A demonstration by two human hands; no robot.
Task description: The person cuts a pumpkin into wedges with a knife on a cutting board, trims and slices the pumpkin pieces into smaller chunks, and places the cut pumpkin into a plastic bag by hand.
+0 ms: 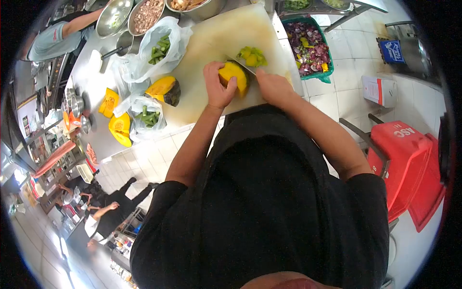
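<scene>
A chunk of pumpkin (pixel 232 72) with yellow flesh and dark rind sits on the large pale cutting board (pixel 211 45). My left hand (pixel 217 86) grips it from the left, thumb on the near side. In my right hand (pixel 274 87) is a knife (pixel 242 65), its blade against the chunk's right side; the handle is mostly hidden by the fingers. Just beyond the blade lies a small heap of yellow-green trimmings (pixel 252 57). Another pumpkin piece (pixel 164 90), dark rind towards me, rests at the board's left edge.
Left of the board are two pumpkin wedges (pixel 120 129) and a plastic bag of cut green vegetables (pixel 162 48), with a smaller bag (pixel 147 117) nearby. Metal bowls (pixel 115 18) line the far side. A green-lined crate of scraps (pixel 308 48) stands right. Other people (pixel 115 212) work at left.
</scene>
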